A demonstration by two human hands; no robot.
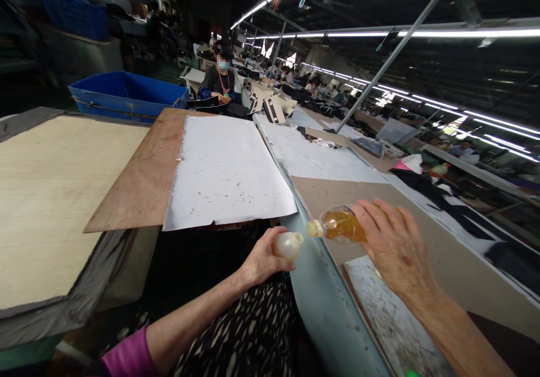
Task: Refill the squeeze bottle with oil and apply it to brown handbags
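My right hand (394, 245) is wrapped round a clear plastic bottle of amber liquid (340, 224), held on its side with its neck pointing left. My left hand (264, 260) grips a small pale bottle (287, 245) just below and left of that neck. The two bottle mouths sit close together above the edge of the grey-blue table (320, 287). My lap in dark patterned cloth (248, 332) lies under both hands.
A white sheet (228, 169) lies on a brown board (143, 174) to the left, beside a pale wooden table (46, 197). A blue bin (126, 93) stands behind. A seated person (219, 81) works farther back along the long table line. A speckled board (388, 315) lies under my right forearm.
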